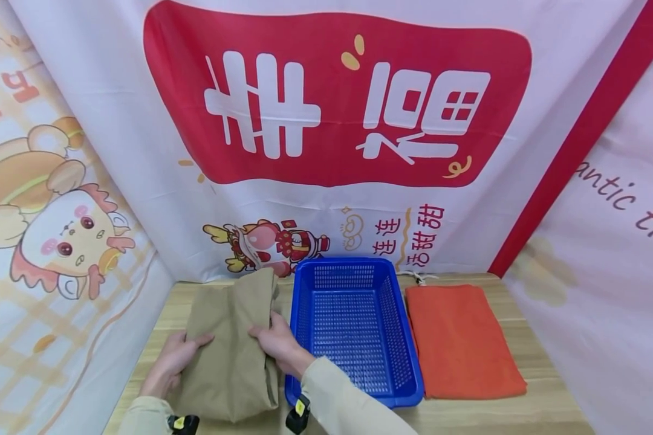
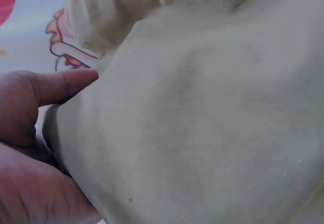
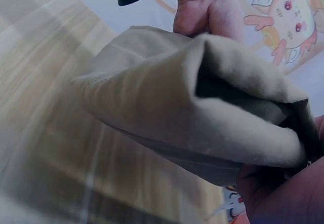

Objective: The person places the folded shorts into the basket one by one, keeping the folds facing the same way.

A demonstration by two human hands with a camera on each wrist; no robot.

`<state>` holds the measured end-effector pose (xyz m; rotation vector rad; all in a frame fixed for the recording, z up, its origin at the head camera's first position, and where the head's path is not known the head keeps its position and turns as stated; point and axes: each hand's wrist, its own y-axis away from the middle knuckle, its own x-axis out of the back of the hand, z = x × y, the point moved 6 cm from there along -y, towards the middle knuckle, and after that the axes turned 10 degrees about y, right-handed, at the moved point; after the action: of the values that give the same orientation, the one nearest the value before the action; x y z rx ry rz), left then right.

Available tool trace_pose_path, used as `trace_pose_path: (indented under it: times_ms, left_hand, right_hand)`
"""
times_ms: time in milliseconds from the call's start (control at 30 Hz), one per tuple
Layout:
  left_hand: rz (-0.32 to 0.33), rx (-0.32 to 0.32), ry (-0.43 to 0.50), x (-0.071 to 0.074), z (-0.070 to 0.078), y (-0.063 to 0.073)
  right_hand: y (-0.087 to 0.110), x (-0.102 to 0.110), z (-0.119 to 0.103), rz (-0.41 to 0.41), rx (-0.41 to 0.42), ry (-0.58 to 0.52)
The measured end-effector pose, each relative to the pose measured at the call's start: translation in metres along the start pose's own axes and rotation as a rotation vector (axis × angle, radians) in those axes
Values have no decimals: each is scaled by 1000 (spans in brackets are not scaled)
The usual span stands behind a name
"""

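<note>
Khaki fabric first: in the head view a folded khaki cloth bundle (image 1: pixel 225 362) is over the left part of the wooden desk (image 1: pixel 500 417), long axis pointing away from the person, right between both hands. Left hand (image 1: pixel 175 360) pinches its left edge; right hand (image 1: pixel 280 344) grips the right edge, so that's the one nearer the rectangular blue plastic basket (image 1: pixel 410 396). Left wrist cam: thumb on top, other fingers tucked under, cloth looks matte and softly rumpled. Right wrist cam: thick layers, dark gap in the fold, fingertips partly hidden.
</note>
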<state>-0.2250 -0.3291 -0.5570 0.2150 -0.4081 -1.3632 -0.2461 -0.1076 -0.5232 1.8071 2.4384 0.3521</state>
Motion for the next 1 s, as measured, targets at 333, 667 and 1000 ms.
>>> trace_pose_path:
  times_ms: [333,667,1000]
  left_hand:
    - [-13,-89,18,-13,32,15]
    - [-44,-97,74,-32,61,27]
    - [-73,-162,116,-61,87,35]
  right_hand:
    - [11,21,-21,-59,21,-45]
    - [17,53,-38,-118,75,-83]
    - [22,86,-49,-88,115,-35]
